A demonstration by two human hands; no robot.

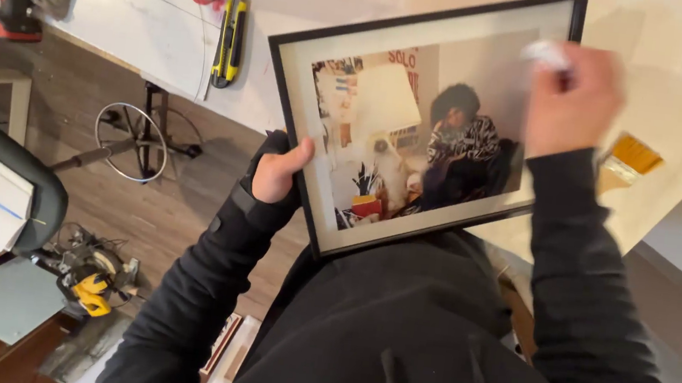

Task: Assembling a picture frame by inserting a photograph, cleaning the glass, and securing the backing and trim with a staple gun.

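One pale bench (310,8) lies beneath one flat rectangular picture frame (418,115), black-edged with glossy glass, tilted against the person's chest. Left hand (279,172) grips its edge; right hand (574,98) is closed on one small white cloth (545,54) touching the glass.

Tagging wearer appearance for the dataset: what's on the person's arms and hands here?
Both arms wear long black fabric sleeves, matching the black top. The left hand has a black wrap or fingerless cuff over wrist and palm, with a strap at the wrist, fingers bare. The right hand is bare, its sleeve ending at the wrist. No markings visible.
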